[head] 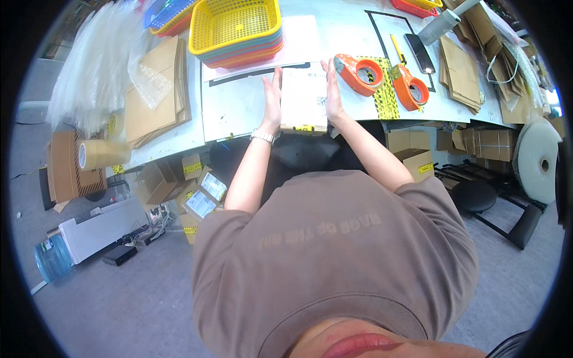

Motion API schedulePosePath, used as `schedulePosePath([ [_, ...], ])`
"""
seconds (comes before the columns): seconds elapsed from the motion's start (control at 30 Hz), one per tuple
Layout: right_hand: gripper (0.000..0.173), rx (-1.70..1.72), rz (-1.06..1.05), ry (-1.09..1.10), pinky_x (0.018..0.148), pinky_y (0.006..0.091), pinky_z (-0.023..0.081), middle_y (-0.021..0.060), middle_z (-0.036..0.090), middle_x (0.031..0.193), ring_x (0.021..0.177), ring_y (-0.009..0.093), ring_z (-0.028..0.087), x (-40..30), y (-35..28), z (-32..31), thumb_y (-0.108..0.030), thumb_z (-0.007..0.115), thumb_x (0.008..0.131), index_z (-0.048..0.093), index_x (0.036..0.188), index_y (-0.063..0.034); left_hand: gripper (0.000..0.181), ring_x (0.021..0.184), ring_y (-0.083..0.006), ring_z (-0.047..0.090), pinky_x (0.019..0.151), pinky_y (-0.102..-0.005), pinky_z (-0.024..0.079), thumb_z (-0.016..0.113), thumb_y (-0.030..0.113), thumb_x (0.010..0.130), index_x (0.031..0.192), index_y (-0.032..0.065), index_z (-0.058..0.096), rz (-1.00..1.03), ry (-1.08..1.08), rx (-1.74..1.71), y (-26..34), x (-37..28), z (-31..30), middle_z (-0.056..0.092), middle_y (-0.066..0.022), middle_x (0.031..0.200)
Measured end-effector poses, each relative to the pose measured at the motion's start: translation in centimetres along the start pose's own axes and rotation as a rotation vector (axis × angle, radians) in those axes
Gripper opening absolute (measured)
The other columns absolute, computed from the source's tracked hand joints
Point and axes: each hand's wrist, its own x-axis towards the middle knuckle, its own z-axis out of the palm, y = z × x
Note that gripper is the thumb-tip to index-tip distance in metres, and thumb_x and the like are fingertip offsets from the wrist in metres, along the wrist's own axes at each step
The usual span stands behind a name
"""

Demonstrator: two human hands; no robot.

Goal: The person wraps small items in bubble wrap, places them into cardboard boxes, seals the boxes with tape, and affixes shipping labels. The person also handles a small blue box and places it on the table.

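A cardboard box (304,100) lies on the white worktable (241,112) in front of me, its top covered by a white printed label. Yellow-and-black tape (304,128) shows at its near edge. Along the box's left side my left hand (271,100) stands with straight fingers, a metal watch (262,135) on the wrist. The right side is flanked by my right hand (332,91), palm turned inward. Together the hands hold the box between them. Just right of my right hand lies an orange tape dispenser (350,77), with a second orange dispenser (404,97) beyond it.
Stacked plastic baskets (235,33) stand behind the box. Flattened cardboard (156,89) and bubble wrap (94,67) lie to the left, near tape rolls (105,154). A yellow cutter (395,44), a phone (420,53) and more flattened cardboard (461,74) are at right.
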Motion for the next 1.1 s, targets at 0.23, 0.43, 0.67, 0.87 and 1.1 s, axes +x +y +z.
schedulePosePath([
  [0.23, 0.06, -0.351, -0.229, 0.062, 0.118, 0.0364, 0.009, 0.0181, 0.016, 0.157, 0.147, 0.029, 0.01, -0.3, -3.4, -0.2, -0.037, 0.031, 0.103, 0.016, 0.149, -0.0023, 0.074, 0.147, -0.0279, 0.011, 0.118, -0.0389, 0.01, 0.032, 0.055, 0.099, 0.149, 0.0006, 0.026, 0.603, 0.265, 0.889, 3.8, -2.5, 0.0, 0.018, -0.0152, 0.158],
  [0.43, 0.049, -0.929, -0.161, -0.2, 0.112, 0.0397, 0.026, 0.0211, 0.039, 0.143, 0.138, 0.036, 0.032, 0.4, -3.3, -0.1, -0.029, 0.042, 0.099, 0.041, 0.141, -0.0055, 0.074, 0.127, -0.0276, 0.049, 0.106, -0.0428, 0.038, 0.064, 0.056, 0.081, 0.13, 0.0025, 0.053, 0.857, -0.32, 1.649, 1.6, -5.6, 1.0, 0.054, -0.012, 0.135],
  [0.67, 0.052, -1.179, -0.078, -0.273, 0.098, 0.0405, 0.042, 0.018, 0.055, 0.122, 0.116, 0.035, 0.052, 2.3, -2.9, -1.0, -0.038, 0.059, 0.088, 0.052, 0.13, -0.0074, 0.076, 0.12, -0.0268, 0.057, 0.101, -0.0422, 0.045, 0.077, 0.057, 0.065, 0.119, 0.0054, 0.063, 1.1, -0.422, 1.573, 2.4, -4.3, -0.7, 0.062, -0.0068, 0.125],
  [0.87, 0.057, -0.751, -0.001, -0.094, 0.093, 0.0342, 0.045, 0.0132, 0.064, 0.113, 0.108, 0.021, 0.059, 2.9, -0.4, -2.9, -0.04, 0.069, 0.085, 0.053, 0.126, -0.0044, 0.098, 0.137, -0.0307, 0.037, 0.113, -0.0463, 0.027, 0.076, 0.056, 0.068, 0.141, 0.0023, 0.039, 0.899, -0.354, 1.357, 4.9, -5.2, -0.3, 0.039, -0.0159, 0.147],
  [1.1, 0.052, -0.19, 0.308, -0.09, 0.097, 0.0287, 0.042, 0.0104, 0.06, 0.118, 0.113, 0.016, 0.055, 3.1, 1.2, -2.6, -0.039, 0.055, 0.096, 0.049, 0.129, 0.0003, 0.097, 0.144, -0.0379, 0.019, 0.116, -0.0398, 0.021, 0.068, 0.045, 0.083, 0.148, -0.0056, 0.016, 0.188, -0.08, 1.202, 3.2, -2.9, 2.8, 0.016, -0.0278, 0.154],
])
